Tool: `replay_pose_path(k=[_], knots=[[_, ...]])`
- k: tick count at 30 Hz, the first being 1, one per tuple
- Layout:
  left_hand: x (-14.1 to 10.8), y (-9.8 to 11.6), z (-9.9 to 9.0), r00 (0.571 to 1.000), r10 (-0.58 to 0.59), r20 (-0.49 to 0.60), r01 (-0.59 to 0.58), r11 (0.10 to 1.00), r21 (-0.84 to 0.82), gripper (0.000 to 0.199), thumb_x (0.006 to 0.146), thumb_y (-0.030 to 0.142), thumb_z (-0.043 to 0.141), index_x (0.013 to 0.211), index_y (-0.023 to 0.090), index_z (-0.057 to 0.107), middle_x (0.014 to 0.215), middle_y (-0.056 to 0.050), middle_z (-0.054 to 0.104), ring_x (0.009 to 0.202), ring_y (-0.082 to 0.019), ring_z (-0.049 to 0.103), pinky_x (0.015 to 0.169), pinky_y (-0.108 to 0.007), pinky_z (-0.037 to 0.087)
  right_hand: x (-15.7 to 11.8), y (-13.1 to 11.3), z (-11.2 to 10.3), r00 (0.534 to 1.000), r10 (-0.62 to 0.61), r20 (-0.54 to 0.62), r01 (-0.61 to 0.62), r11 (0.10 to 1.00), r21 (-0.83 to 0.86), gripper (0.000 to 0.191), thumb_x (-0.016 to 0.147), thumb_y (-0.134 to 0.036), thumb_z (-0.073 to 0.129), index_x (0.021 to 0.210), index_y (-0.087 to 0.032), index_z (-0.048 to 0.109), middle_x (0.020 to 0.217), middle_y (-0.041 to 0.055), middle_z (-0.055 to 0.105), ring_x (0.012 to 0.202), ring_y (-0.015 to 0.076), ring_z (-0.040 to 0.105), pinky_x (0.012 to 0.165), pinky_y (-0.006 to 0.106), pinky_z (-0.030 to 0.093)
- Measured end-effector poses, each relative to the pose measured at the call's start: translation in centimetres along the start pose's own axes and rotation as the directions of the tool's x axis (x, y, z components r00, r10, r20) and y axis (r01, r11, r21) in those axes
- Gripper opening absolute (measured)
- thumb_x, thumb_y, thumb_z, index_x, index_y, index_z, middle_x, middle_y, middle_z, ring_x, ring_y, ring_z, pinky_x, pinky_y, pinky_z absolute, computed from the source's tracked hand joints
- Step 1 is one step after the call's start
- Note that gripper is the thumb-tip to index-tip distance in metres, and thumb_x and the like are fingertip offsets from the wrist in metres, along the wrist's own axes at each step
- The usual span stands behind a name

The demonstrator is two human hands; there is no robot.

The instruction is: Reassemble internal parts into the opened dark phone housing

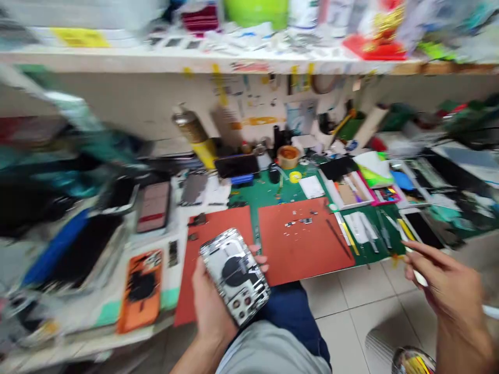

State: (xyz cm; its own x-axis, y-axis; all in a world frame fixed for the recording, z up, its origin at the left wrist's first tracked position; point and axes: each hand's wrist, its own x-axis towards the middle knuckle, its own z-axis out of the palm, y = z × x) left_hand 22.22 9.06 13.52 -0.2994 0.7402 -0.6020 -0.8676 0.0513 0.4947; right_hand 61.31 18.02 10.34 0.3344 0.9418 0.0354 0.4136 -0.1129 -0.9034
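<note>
My left hand [212, 296] is wrapped round an opened phone body [236, 275], tilted over my lap with its inner parts and camera lenses facing up. Off to the right, my right hand [436, 275] pinches a thin tool with a white handle [420, 278]; its exact kind is unclear. Beneath and beyond the phone lie two reddish-brown mats, the right mat [304, 254] bearing several tiny parts [306, 221] and a dark thin strip [339, 239]. On the left mat [187, 298] rest small dark components [198, 219].
An orange phone back [140, 306] and a phone [154, 208] lie to the left. Tweezers [384, 234] and other tools lie at the right on the green mat [273, 192]. A cluttered shelf [195, 62] spans above. A bin [413, 361] stands on the tiled floor.
</note>
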Motion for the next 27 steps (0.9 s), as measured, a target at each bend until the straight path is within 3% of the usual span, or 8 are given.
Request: replay_pose_path(k=[1,3,8,13,17,22,24,27], knots=[[-0.4,0.2,-0.8,1.0,0.012,-0.015,-0.012,1.0,0.016,0.066,0.108,0.063,0.037,0.117,0.012,0.077,0.103,-0.015,0.08,0.092,-0.031,0.078,0.075,-0.042,0.066,-1.2,0.4,0.2,0.994,0.11,0.029,-0.113,0.977,0.179,0.027,0.078,-0.049,0.086,0.092,-0.027,0.085,0.077,0.0098,0.078,0.054,0.023,0.069,0.041,0.031,0.046],[-0.6,0.4,-1.6,0.999,-0.002,0.041,-0.001,0.998,0.07,0.078,0.105,0.071,0.032,0.112,0.009,0.079,0.094,-0.018,0.081,0.084,-0.033,0.079,0.068,-0.041,0.064,-4.0,1.0,1.3,0.96,0.244,0.14,-0.278,0.901,0.332,0.024,0.072,-0.046,0.09,0.087,-0.028,0.085,0.083,0.0134,0.081,0.063,0.0284,0.077,0.045,0.035,0.055],[-0.9,0.7,-2.2,0.987,0.012,0.158,-0.024,0.997,0.08,0.087,0.102,0.079,0.03,0.113,0.008,0.08,0.096,-0.021,0.082,0.082,-0.031,0.079,0.066,-0.036,0.061,-9.4,-0.1,6.1,0.907,0.192,0.374,-0.347,0.846,0.406,0.031,0.084,-0.048,0.086,0.107,-0.028,0.085,0.11,0.017,0.084,0.095,0.0351,0.083,0.064,0.04,0.068],[-1.7,1.8,-3.4,0.977,-0.025,0.212,0.023,1.0,0.012,0.091,0.103,0.078,0.026,0.112,0.005,0.08,0.094,-0.022,0.081,0.082,-0.03,0.078,0.069,-0.034,0.06,-10.6,-1.1,10.9,0.941,0.089,0.328,-0.166,0.962,0.215,0.038,0.087,-0.053,0.087,0.108,-0.022,0.085,0.091,0.0104,0.083,0.064,0.02,0.073,0.057,0.033,0.06],[-2.1,2.3,-4.1,0.974,0.038,0.225,-0.013,0.994,-0.111,0.083,0.105,0.075,0.028,0.109,0.011,0.081,0.101,-0.018,0.082,0.085,-0.03,0.079,0.08,-0.041,0.063,-11.5,-2.2,11.9,0.96,-0.127,0.251,0.137,0.99,-0.021,0.037,0.089,-0.058,0.083,0.1,-0.022,0.087,0.101,0.0103,0.083,0.078,0.0228,0.076,0.071,0.037,0.064],[-2.3,2.6,-4.4,0.974,0.032,0.225,0.002,0.989,-0.149,0.085,0.104,0.077,0.03,0.108,0.011,0.082,0.1,-0.017,0.083,0.083,-0.031,0.08,0.082,-0.043,0.064,-17.1,-6.7,11.0,0.978,-0.126,0.165,0.079,0.96,0.267,0.018,0.098,-0.039,0.079,0.107,-0.024,0.083,0.089,0.0071,0.083,0.07,0.0265,0.08,0.063,0.041,0.065],[-2.4,2.7,-4.4,0.971,0.009,0.238,0.026,0.99,-0.14,0.089,0.102,0.08,0.029,0.109,0.009,0.082,0.097,-0.018,0.083,0.083,-0.031,0.08,0.078,-0.041,0.063,-20.0,-8.4,11.2,0.946,-0.257,0.198,0.183,0.927,0.326,0.01,0.098,-0.029,0.078,0.107,-0.028,0.083,0.095,0.0064,0.085,0.069,0.0271,0.081,0.059,0.041,0.067],[-2.6,2.7,-4.3,0.972,0.023,0.236,0.02,0.984,-0.179,0.089,0.104,0.078,0.026,0.107,0.009,0.082,0.096,-0.017,0.082,0.085,-0.03,0.079,0.08,-0.04,0.063,-23.2,-10.0,12.5,0.835,-0.461,0.301,0.401,0.884,0.241,0.024,0.097,-0.02,0.076,0.113,-0.036,0.083,0.102,0.0036,0.086,0.079,0.0283,0.085,0.069,0.045,0.073]])
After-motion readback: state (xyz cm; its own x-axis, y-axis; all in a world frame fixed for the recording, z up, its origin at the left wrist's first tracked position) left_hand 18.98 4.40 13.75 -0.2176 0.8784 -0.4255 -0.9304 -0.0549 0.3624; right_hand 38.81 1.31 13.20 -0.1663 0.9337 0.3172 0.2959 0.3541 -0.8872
